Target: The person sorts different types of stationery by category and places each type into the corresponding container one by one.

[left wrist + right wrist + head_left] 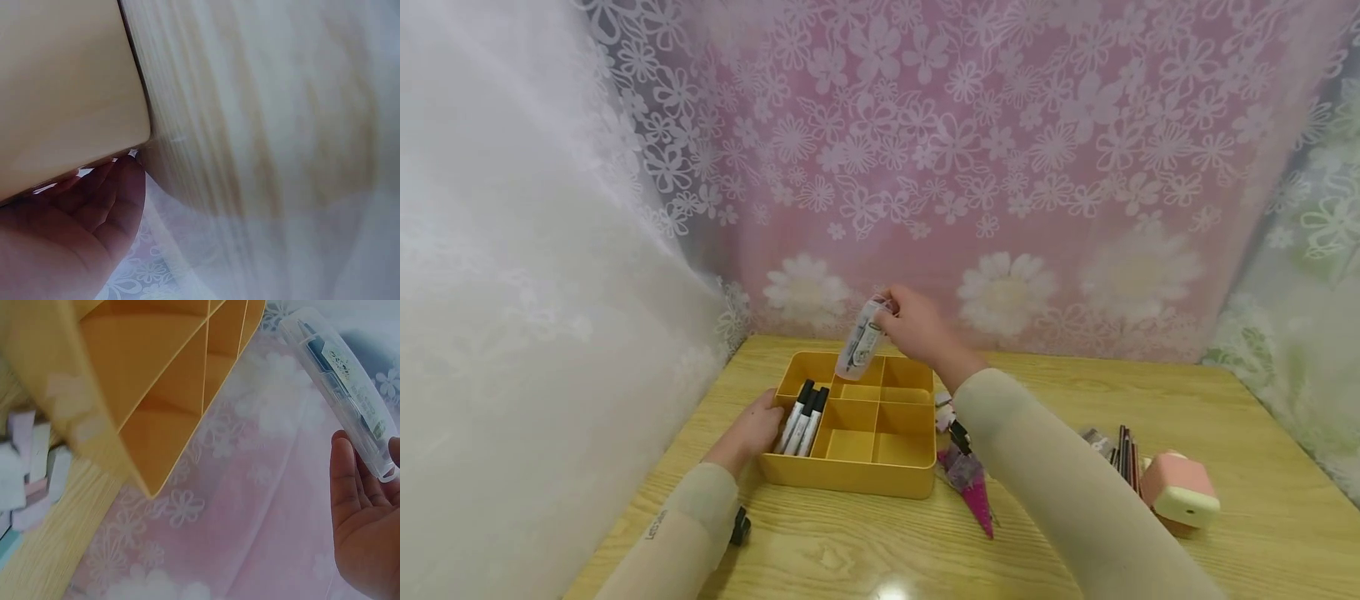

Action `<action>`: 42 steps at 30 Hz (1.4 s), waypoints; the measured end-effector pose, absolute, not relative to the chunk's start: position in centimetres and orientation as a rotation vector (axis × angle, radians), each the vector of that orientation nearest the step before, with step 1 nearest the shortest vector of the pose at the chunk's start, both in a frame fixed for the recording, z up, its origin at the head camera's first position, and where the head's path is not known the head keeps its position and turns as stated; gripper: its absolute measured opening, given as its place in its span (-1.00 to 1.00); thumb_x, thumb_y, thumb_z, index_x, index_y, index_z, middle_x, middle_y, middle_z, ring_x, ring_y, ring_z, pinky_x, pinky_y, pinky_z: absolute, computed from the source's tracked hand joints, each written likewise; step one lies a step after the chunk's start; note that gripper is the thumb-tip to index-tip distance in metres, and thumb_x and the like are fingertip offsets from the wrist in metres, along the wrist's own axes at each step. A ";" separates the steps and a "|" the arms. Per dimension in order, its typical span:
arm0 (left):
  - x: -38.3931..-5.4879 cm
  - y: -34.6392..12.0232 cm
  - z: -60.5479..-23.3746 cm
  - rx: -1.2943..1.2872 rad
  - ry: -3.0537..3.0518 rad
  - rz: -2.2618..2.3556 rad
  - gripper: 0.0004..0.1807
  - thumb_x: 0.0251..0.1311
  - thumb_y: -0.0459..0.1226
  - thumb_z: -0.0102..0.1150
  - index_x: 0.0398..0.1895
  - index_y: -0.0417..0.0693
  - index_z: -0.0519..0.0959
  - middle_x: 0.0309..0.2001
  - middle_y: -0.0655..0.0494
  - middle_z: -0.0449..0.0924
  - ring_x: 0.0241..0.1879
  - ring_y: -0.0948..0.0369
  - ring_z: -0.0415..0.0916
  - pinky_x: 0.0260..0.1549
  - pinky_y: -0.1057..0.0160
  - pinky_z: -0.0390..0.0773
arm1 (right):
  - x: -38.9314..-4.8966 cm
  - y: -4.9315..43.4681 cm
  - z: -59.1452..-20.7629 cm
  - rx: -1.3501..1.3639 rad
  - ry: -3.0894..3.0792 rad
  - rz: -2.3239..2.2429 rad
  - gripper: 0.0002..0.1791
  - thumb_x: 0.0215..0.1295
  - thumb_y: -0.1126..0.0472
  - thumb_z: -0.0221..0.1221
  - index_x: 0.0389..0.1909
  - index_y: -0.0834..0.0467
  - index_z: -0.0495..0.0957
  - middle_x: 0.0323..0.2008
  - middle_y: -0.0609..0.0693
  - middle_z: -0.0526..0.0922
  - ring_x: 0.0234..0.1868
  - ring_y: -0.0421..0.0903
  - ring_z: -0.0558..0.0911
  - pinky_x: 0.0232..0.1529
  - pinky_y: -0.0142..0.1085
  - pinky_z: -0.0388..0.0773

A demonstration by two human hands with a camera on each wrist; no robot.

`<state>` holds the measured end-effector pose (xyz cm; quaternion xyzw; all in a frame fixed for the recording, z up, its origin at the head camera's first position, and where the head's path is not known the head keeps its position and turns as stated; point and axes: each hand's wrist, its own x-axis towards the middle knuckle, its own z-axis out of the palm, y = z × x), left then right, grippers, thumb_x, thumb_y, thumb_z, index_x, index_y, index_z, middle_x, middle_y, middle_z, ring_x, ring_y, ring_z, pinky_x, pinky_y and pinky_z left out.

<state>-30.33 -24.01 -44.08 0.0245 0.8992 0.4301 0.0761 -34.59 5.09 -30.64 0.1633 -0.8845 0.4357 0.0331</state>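
A yellow divided organizer box point(850, 477) stands on the table, with three white markers with black caps point(805, 425) in its front left compartment. My left hand point(756, 429) rests against the box's left outer side; in the left wrist view its slightly bent fingers point(125, 194) lie along the wall. Above the back compartments, my right hand point(917, 325) pinches one end of a slim clear plastic case point(861, 342), tilted with its far end down. In the right wrist view, dark pen-like items and a printed label show inside the case point(344, 387).
Right of the box lie a magenta cone-shaped item point(976, 500) and small pale blocks point(31, 469), partly hidden by the right arm. Farther right are dark pencils point(1125, 454) and a pink and cream boxy item point(1183, 487). Floral curtains point(880, 167) surround the table.
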 end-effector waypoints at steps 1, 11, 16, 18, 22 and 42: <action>-30.4 -24.0 -44.1 0.077 2.703 1.284 -0.45 0.56 -0.25 -0.40 0.54 -0.21 0.14 0.47 -0.29 0.20 0.46 -0.21 0.11 0.41 -0.25 0.02 | -34.7 4.6 -30.7 0.502 -2.714 1.345 -0.70 0.52 0.07 0.08 0.17 0.07 0.46 -0.06 -0.02 0.59 -0.13 -0.02 0.61 -0.23 -0.17 0.59; -30.5 -23.9 -43.9 0.056 2.710 1.277 -0.45 0.56 -0.23 -0.40 0.54 -0.16 0.17 0.47 -0.24 0.23 0.46 -0.18 0.13 0.42 -0.25 0.02 | -35.3 0.9 -31.3 0.456 -2.718 1.357 -0.73 0.55 0.04 0.05 0.15 0.03 0.46 -0.08 -0.02 0.59 -0.26 -0.01 0.59 -0.51 -0.24 0.49; -30.5 -23.9 -43.7 0.047 2.726 1.270 -0.46 0.55 -0.23 -0.39 0.51 -0.18 0.19 0.45 -0.25 0.26 0.44 -0.19 0.16 0.42 -0.24 0.04 | -35.7 -0.8 -32.1 0.465 -2.732 1.312 -0.73 0.55 0.04 0.07 0.15 0.01 0.46 -0.08 -0.05 0.59 -0.19 -0.05 0.60 -0.43 -0.22 0.54; -30.5 -23.9 -43.7 0.055 2.739 1.264 -0.47 0.55 -0.24 -0.38 0.50 -0.21 0.20 0.44 -0.27 0.28 0.43 -0.19 0.17 0.41 -0.23 0.06 | -35.9 -1.4 -32.6 0.497 -2.743 1.264 -0.74 0.55 0.05 0.07 0.14 0.02 0.47 -0.07 -0.04 0.60 -0.19 -0.06 0.60 -0.38 -0.23 0.56; -30.6 -24.1 -43.9 0.077 2.762 1.251 -0.46 0.54 -0.26 -0.38 0.49 -0.25 0.21 0.42 -0.30 0.28 0.43 -0.21 0.18 0.41 -0.23 0.08 | -36.2 -2.3 -33.6 0.547 -2.777 1.156 -0.73 0.56 0.06 0.06 0.15 0.04 0.48 -0.05 -0.03 0.62 -0.22 -0.09 0.59 -0.35 -0.26 0.56; -30.3 -23.8 -44.1 0.060 2.734 1.272 -0.46 0.54 -0.25 -0.38 0.50 -0.26 0.18 0.43 -0.31 0.28 0.44 -0.21 0.16 0.41 -0.24 0.07 | -36.6 -3.3 -36.3 0.584 -2.946 1.049 -0.61 0.61 0.20 -0.08 0.35 0.06 0.45 0.14 0.06 0.62 -0.61 -0.13 0.43 -0.51 -0.27 0.49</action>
